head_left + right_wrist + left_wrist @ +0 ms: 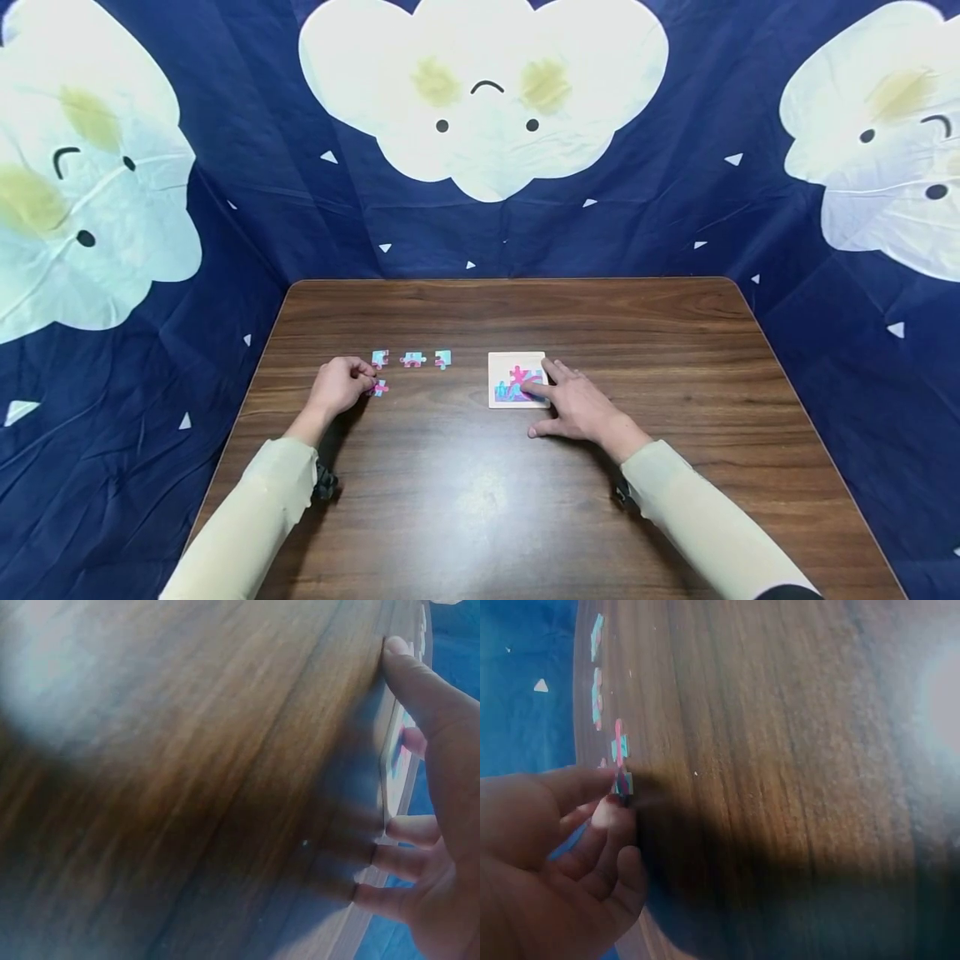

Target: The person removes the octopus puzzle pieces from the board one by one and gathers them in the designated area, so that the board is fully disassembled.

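My left hand (343,386) pinches a small pink and blue puzzle piece (380,388) between thumb and fingertips, low over the table's left part; in the left wrist view the fingertips meet at a dark-edged piece (625,783). Right of centre lies a white square puzzle tray (492,356), its lower part covered by joined pink, blue and purple pieces (517,392). Over its right edge my right hand (581,407) is spread, the index finger resting on the pieces, thumb on the wood below. The right wrist view shows that hand (442,825) with fingertips down around the tray edge.
Behind my left hand, three loose pieces lie in a row: one at the left (380,358), one in the middle (412,359) and one at the right (443,358). The brown wooden table (480,317) meets blue cloth (450,233) with white clouds.
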